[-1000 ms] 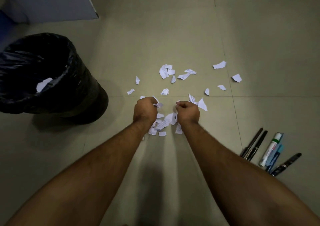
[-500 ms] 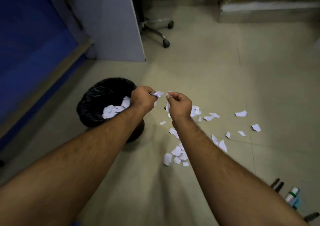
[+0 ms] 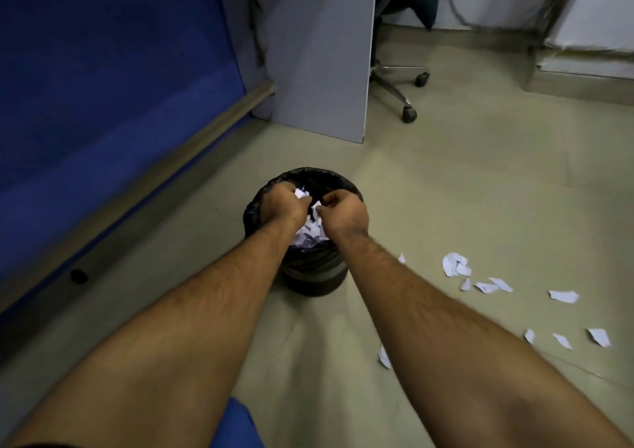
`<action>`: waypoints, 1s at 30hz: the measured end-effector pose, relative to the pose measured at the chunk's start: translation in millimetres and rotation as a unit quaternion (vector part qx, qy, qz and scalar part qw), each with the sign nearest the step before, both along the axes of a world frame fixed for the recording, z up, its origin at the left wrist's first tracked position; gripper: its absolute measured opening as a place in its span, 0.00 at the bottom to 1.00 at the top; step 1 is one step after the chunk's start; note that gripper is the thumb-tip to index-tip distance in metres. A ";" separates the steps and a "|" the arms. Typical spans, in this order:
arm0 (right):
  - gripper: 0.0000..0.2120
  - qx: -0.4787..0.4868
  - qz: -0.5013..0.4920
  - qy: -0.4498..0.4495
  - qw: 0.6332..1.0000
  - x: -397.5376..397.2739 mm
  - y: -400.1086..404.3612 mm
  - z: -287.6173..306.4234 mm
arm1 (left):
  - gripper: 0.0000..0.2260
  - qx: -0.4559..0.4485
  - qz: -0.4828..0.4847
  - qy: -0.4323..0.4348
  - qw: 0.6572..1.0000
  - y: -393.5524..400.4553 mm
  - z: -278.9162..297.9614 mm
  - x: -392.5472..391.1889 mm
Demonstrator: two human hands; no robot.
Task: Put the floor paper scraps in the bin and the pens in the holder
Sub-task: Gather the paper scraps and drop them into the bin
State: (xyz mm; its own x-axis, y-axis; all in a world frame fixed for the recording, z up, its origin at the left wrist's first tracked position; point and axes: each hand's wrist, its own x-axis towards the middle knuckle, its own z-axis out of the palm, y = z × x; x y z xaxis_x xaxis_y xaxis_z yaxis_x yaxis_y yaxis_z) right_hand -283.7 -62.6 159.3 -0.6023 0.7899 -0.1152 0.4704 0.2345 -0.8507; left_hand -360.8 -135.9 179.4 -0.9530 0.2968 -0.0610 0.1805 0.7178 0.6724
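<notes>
Over the bin [image 3: 310,269], mid-floor, both hands are bunched up w/ paper. Left hand [image 3: 283,204] sits over the left side of the rim, fingers [image 3: 303,207] curled shut around a white scrap that pokes out at the top. Right hand [image 3: 344,212] is just beside it, fingers pinched closed too, prob on a scrap, bit blurry tho. Bin has a black liner and there's a pile of white scraps [image 3: 308,233] inside, showing between the wrists. More floor scraps [image 3: 456,265] are scattered to the right of the bin, a few nearer the right forearm, well apart from the bin. Pens and holder aren't in shot. Far side: grey partition panel [image 3: 319,52], office chair base [image 3: 401,90] w/ castors, blue wall [image 3: 103,70] on the left.
</notes>
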 end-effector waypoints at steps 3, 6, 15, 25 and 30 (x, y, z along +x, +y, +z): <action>0.16 -0.017 -0.010 0.015 1.000 -2.3 0.8 -5.7 | 0.15 -0.015 -0.001 -0.005 1.000 4.6 -6.7 -2.8; 0.13 -0.026 -0.036 0.058 0.997 2.0 4.0 -9.2 | 0.12 0.004 -0.013 -0.008 1.000 10.8 -9.3 1.6; 0.09 -0.098 -0.172 0.172 0.965 48.9 40.3 -9.7 | 0.09 0.057 -0.142 0.009 0.988 54.3 -2.8 60.7; 0.10 -0.074 -0.266 0.050 0.960 203.6 65.1 -113.1 | 0.14 -0.048 -0.251 -0.132 0.958 81.1 -137.6 184.3; 0.17 0.035 -0.122 -0.148 0.981 268.0 40.5 -199.3 | 0.18 -0.166 -0.244 -0.121 0.948 49.7 -209.9 223.8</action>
